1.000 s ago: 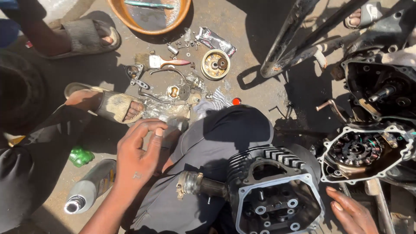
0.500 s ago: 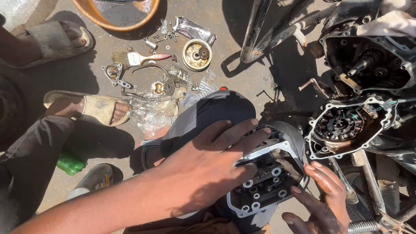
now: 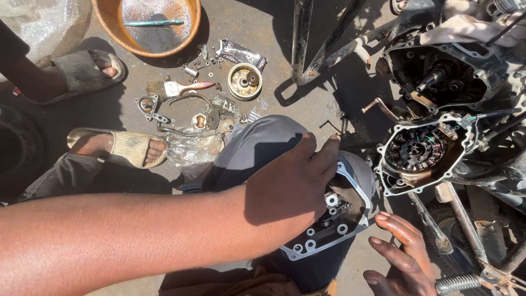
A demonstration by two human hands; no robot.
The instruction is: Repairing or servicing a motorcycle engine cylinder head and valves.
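**On the concrete floor: two hands at one engine cylinder head**

Under the person's knee lies one cylinder head, its pale gasket face turned up. One left hand rests on top of it, fingers curled down over the far rim and the middle; what the fingertips pinch, if anything, is hidden, so I cannot tell how tight that grip is. One right hand hovers just beside the near right corner of the head, fingers spread and relaxed, a wide grip with nothing in it and no contact.

Beyond the left hand, well apart, sit one orange basin with one green-handled tool in it, one paintbrush, one round brass-coloured rotor and a scatter of small bolts too many to count. Two sandalled feet belong to other people to the left. To the right of both hands stands one open stator cover on the motorcycle.

Compared with half a second ago, the left hand has slid further right across the head, uncovering the knee, and the right hand has drawn back slightly from the head's edge.
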